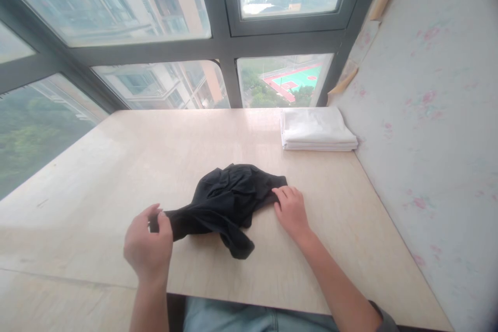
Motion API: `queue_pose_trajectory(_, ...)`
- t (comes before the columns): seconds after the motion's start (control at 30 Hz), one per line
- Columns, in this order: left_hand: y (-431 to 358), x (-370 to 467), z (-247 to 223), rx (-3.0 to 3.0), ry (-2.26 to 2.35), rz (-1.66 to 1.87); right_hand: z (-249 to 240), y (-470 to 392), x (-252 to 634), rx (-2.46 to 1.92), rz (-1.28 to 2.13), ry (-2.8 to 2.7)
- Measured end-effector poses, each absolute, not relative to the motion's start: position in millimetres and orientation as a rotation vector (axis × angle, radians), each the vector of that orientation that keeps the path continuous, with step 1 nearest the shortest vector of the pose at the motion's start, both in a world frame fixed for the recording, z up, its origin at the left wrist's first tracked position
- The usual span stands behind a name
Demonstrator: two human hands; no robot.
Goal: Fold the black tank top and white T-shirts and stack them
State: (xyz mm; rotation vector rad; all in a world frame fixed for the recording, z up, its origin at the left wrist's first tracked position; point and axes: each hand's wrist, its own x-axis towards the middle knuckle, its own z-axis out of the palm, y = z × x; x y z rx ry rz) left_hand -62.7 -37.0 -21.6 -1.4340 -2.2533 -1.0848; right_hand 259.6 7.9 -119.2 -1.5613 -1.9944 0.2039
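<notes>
A crumpled black garment (229,194) lies bunched on the pale tabletop (155,150); its exact kind is hard to make out in the folds. My left hand (150,241) is closed around its left end and lifts that part slightly, stretching the cloth between hand and heap. At the garment's right end, my right hand (291,210) pinches the edge, with fingertips on the dark fabric. A loose flap of the cloth hangs toward the front, between my hands.
A stack of folded white cloth (319,129) sits at the back right, near the floral-papered wall (424,140). Grey-framed windows (280,36) rise along the table's far edge. My legs (249,316) are beneath the front edge.
</notes>
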Motion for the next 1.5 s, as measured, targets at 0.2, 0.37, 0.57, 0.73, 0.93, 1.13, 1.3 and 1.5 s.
queue_pose_trajectory(0.2, -68.0, 4.9, -18.5, -2.045, -1.816, -1.193, -115.0, 7.4, 265.6, -1.431, 0.447, -1.905)
queue_pose_trajectory(0.37, -99.3, 84.8, -34.8, -2.818, -1.394, -0.887, -109.3, 7.1, 273.4, -1.391, 0.708, -1.651)
queue_pose_trajectory(0.57, -63.1, 38.1, -64.8, -2.668, -1.453, -0.689, -104.0, 0.5, 282.9, -1.361, 0.920, -1.536)
queue_pose_trajectory(0.73, -36.9, -33.3, -61.1, -2.561, -1.520, -0.726, -106.1, -0.1, 278.9, -1.400, 0.803, -1.650)
queue_pose_trajectory(0.93, -31.3, -57.4, -47.6, -2.273, -1.704, -0.855, -98.1, -4.8, 280.4, -1.390, 1.006, -1.499)
queue_pose_trajectory(1.13, -70.3, 11.3, -41.9, -2.393, -1.708, -1.297, -92.5, -15.1, 282.5, -1.394, 1.097, -1.464)
queue_pose_trajectory(1.3, -96.1, 48.6, -71.9, -2.501, -1.733, -0.865, -90.3, -19.5, 277.8, -1.430, 1.084, -1.443)
queue_pose_trajectory(1.5, -90.1, 33.3, -85.8, -2.360, -1.862, -0.575, -91.5, -36.2, 273.4, -1.445, 1.083, -1.504)
